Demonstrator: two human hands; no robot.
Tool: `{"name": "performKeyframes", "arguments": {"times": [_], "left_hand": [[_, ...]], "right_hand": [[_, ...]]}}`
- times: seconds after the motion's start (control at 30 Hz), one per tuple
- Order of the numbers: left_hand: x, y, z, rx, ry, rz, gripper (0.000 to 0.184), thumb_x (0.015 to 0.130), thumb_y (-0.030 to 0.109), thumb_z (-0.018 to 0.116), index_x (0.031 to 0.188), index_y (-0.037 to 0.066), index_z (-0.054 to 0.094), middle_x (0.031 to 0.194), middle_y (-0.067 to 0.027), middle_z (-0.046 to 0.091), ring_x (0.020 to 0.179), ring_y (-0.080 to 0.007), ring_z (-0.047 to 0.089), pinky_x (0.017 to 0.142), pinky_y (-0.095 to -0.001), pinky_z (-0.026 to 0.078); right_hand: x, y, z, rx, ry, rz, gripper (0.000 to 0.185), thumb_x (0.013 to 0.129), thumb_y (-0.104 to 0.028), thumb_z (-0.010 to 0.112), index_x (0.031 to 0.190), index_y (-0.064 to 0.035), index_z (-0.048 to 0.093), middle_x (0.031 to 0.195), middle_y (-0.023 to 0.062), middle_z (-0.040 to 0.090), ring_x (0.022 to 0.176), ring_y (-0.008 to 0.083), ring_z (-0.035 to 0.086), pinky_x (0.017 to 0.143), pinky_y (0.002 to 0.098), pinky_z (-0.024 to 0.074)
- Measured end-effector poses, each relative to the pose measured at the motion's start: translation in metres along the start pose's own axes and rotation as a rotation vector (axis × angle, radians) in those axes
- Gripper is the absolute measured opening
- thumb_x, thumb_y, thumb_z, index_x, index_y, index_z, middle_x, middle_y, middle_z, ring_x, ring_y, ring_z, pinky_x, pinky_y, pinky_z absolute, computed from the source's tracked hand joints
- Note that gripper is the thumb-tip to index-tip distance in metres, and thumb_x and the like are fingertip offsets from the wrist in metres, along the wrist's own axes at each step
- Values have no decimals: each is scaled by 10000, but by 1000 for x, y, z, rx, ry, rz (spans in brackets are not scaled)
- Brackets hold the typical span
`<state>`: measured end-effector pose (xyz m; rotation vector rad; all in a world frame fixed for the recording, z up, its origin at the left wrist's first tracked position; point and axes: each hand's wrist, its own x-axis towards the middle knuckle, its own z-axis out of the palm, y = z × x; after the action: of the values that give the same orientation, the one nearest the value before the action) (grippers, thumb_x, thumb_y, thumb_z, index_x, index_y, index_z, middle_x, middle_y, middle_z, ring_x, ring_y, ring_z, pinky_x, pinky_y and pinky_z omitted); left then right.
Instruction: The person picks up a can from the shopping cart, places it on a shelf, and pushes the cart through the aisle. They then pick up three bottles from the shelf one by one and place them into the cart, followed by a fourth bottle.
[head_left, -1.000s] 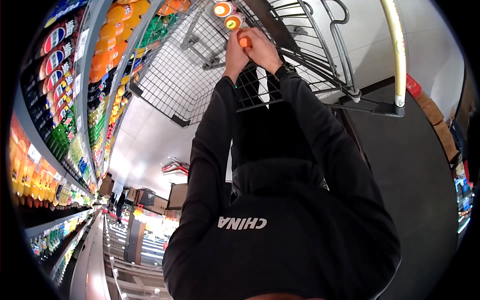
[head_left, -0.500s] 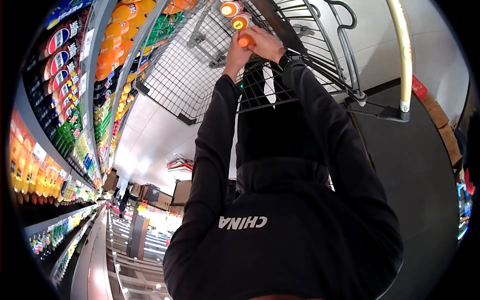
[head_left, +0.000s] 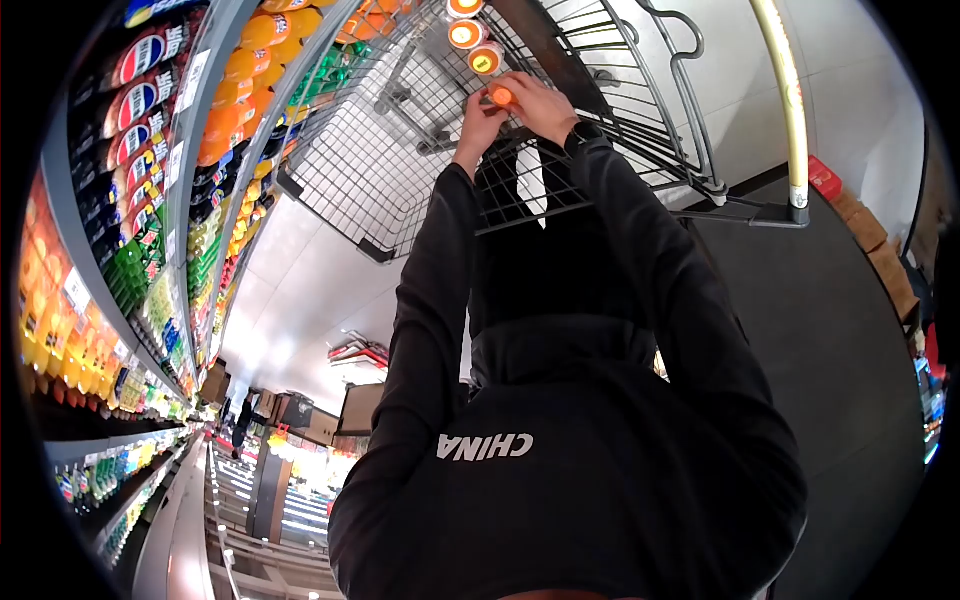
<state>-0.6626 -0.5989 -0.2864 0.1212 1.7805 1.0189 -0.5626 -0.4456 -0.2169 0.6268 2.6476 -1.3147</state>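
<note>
An orange-capped bottle stands upright between my two hands, at the top middle, over the wire shopping cart. My right hand is closed round its far and right side, a dark band on the wrist. From the left, my left hand holds the same bottle with bent fingers; its lower part is hidden. Just beyond my hands stand more bottles in a row, their tops orange and white: a near one, a middle one and a far one cut by the frame edge.
Shelves of drinks run along the left side. The cart's pale yellow handle bar is at the upper right, with folded wire parts beside it. Cardboard boxes line the right edge. Distant people stand at the lower left.
A third orange-topped bottle has come into view beyond the other two. Both hands, still at the orange-capped bottle, appear slightly lower in the view and a little farther from the row.
</note>
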Motion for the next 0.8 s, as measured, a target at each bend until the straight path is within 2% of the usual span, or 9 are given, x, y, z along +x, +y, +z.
{"name": "performKeyframes", "arguments": {"times": [0.1, 0.23, 0.3, 0.37, 0.5, 0.57, 0.63, 0.7, 0.8], "left_hand": [[-14, 6, -6, -98, -31, -84, 379, 991, 197, 615, 1304, 5, 520, 1091, -113, 680, 937, -166, 678, 774, -268, 535], [-45, -13, -19, -227, -40, -157, 318, 1023, 235, 571, 1283, 51, 582, 1065, -89, 702, 904, -157, 690, 755, -270, 540], [-59, -33, -33, -222, -63, -145, 328, 1029, 250, 559, 1297, 63, 587, 1081, -92, 704, 935, -174, 698, 769, -279, 546], [-86, -35, -50, -219, -55, -138, 342, 1023, 283, 576, 1291, 72, 594, 1071, -86, 707, 939, -174, 697, 757, -263, 536], [-131, -50, -91, -314, -11, -181, 323, 1025, 263, 566, 1292, 82, 589, 1071, -84, 700, 932, -154, 685, 746, -260, 526], [-161, -50, -114, -407, 55, -274, 375, 1026, 276, 549, 1337, 66, 556, 1142, -88, 685, 996, -171, 679, 855, -295, 524], [-179, -65, -132, -550, 173, -246, 374, 1025, 276, 542, 1328, 58, 565, 1159, -91, 678, 1014, -183, 677, 870, -296, 526], [-183, -78, -135, -581, 340, -235, 341, 1017, 276, 547, 1280, 62, 587, 1092, -97, 697, 939, -199, 688, 804, -292, 540], [-188, -85, -126, -704, 281, -203, 326, 1007, 274, 571, 1252, 60, 595, 1053, -109, 708, 896, -189, 695, 715, -296, 546]], "right_hand": [[-12, 1, 2, -23, 84, 110, 422, 925, -187, 628, 1326, -209, 498, 1289, 75, 542, 1137, 324, 606, 888, 431, 533], [-28, 12, 15, 62, 196, 385, 440, 969, -310, 623, 1341, -151, 449, 1257, 164, 620, 1087, 394, 625, 846, 466, 529], [-37, 13, 12, 23, 119, 565, 517, 985, -436, 577, 1382, -142, 425, 1233, 181, 652, 1034, 410, 652, 820, 501, 524], [-47, 29, 29, -41, 246, 438, 554, 986, -434, 576, 1443, -178, 392, 1229, 182, 661, 1009, 411, 665, 806, 509, 525], [-46, 19, 26, 9, 244, 514, 556, 988, -347, 584, 1479, -220, 353, 1243, 191, 653, 1023, 408, 663, 830, 505, 523], [-47, 23, 38, 21, 384, 455, 559, 980, -339, 557, 1480, -218, 338, 1193, 202, 656, 964, 445, 662, 785, 551, 523], [-55, -9, 22, -7, 321, 540, 620, 972, -293, 555, 1517, -212, 269, 1241, 219, 625, 947, 458, 660, 783, 562, 521], [-59, -32, 17, -75, 353, 515, 666, 964, -229, 569, 1539, -207, 234, 1262, 224, 609, 945, 461, 653, 788, 554, 521], [-75, -69, 13, -107, 286, 466, 624, 937, -179, 560, 1502, -173, 295, 1242, 218, 599, 979, 442, 645, 807, 536, 526]]}}
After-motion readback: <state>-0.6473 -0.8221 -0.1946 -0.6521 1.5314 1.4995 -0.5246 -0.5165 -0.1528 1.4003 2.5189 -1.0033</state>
